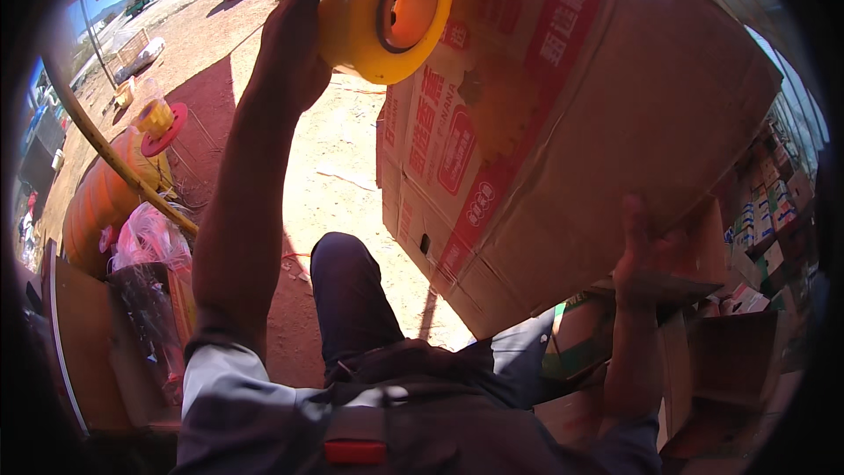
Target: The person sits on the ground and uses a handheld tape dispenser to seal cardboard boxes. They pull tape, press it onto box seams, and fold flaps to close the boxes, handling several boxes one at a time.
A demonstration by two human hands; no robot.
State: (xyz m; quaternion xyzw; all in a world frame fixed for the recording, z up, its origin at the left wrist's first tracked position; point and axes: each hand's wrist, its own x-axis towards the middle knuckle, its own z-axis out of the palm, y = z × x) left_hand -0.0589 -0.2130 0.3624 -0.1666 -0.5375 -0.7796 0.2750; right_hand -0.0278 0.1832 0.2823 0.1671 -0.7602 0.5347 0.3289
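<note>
"Grip of the left hand [306,40]?"

"Closed around a yellow tape roll [359,35], raised high, its forearm [236,202] climbing steeply from the lower left."

"And the right hand [642,257]?"

"Lower, thumb pointing up against the brown face of a tilted carton [607,132]; finger closure I can't tell. That carton slants between both hands, beyond the knee [347,286]."

- I see the tape [359,35], a thick yellow roll with some blue at its far left, held up off the ground, its round side and open core showing.
- The carton [571,154], to its right, is big and brown, with red printing along its left part and a small dark slot; it sits tilted in the air.
- I can't tell whether they touch.
</note>
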